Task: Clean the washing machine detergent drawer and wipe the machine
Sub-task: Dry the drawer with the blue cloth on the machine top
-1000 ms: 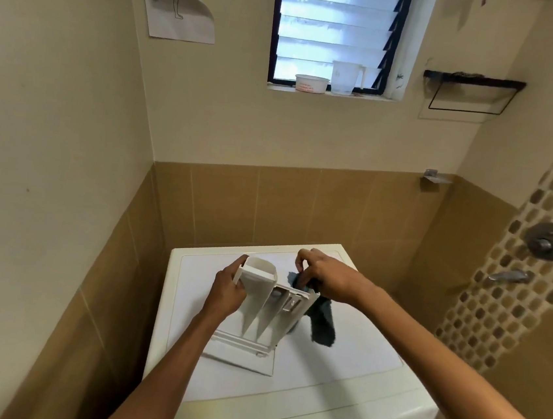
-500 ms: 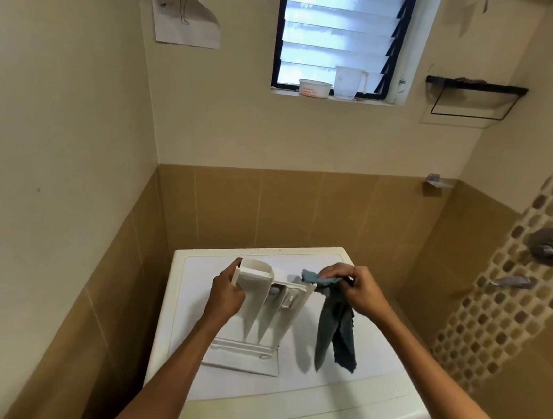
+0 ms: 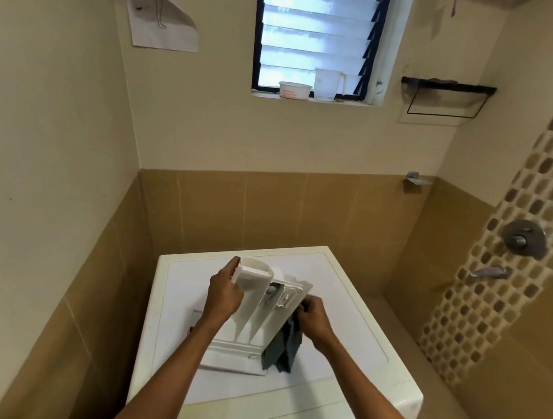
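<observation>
detergent drawer (image 3: 255,280), white plastic, stands on end on the flat top of the washing machine (image 3: 345,291) in the lower centre of the frame. it leans a little, front panel down on the lid, open compartments facing the camera. the left hand (image 3: 224,294) grips the drawer's upper left side, fingers curled round its edge. the right hand (image 3: 313,319) sits at the drawer's right edge, fingers bunched and pinching a dark grey-blue cloth (image 3: 282,350) against it. the cloth hangs down along the drawer's right side, and its lower end reaches the machine top just beside the front panel. both forearms come up from the bottom of the frame.

at the top centre a louvred window has a small white tub (image 3: 294,90) and a clear jug (image 3: 325,84) on its sill. a curling sheet of paper (image 3: 159,16) hangs at upper left, and a black wire shelf (image 3: 448,91) is at upper right. a shower valve (image 3: 524,238) and spout (image 3: 488,272) are set in the mosaic tile strip at the right.
</observation>
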